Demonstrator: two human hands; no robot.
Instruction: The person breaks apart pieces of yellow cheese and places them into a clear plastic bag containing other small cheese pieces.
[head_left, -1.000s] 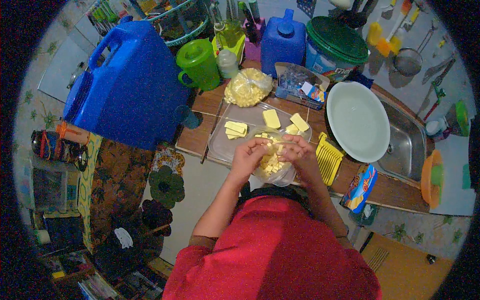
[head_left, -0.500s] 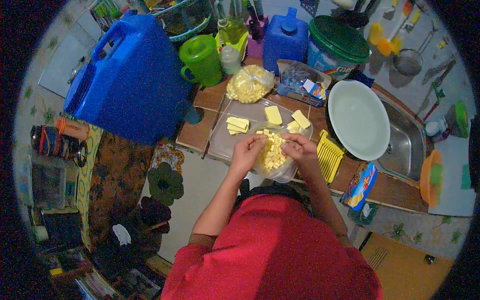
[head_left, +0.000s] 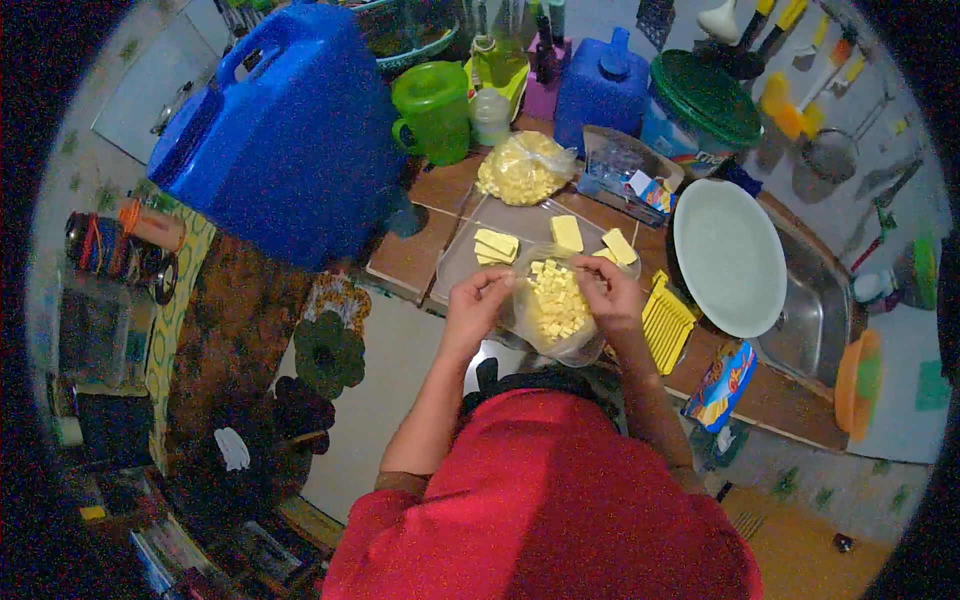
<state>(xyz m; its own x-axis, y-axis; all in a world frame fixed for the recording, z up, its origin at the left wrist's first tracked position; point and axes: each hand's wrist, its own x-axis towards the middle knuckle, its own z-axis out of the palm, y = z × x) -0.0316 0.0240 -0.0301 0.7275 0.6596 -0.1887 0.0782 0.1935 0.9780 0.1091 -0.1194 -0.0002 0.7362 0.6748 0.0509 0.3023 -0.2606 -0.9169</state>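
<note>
The thumb and forefinger of the left hand (head_left: 472,308) appear pinched on the left edge of a clear, thin plastic bag (head_left: 582,353), and those of the right hand (head_left: 618,308) seem to grip its opposite edge in the same way; how tightly either pair presses, I cannot tell. Between them the bag's mouth gapes upward, showing a heap of small pale-yellow cubes (head_left: 560,305) inside, and the bag sits at the near edge of a shallow, greyish see-through plastic tray (head_left: 462,252). The step in hand looks to be handling the bag's rim, though whether it is being spread or gathered cannot be judged from this. The next move seems to call for a firm pinch on both edges and a level bag, since a slack side could let cubes spill. Beyond the fingers, the tray bears a pale-yellow block cut into slabs (head_left: 495,246) at left, a whole pale-yellow rectangular block (head_left: 566,233) at the middle and more pale-yellow pieces (head_left: 619,246) at right. Behind these rests a knotted clear bag full of yellow bits (head_left: 525,170). Right of the tray lies a yellow ridged plastic slicer (head_left: 667,322), and farther right a pale oval basin (head_left: 730,255) stands beside a steel sink (head_left: 812,335).
</note>
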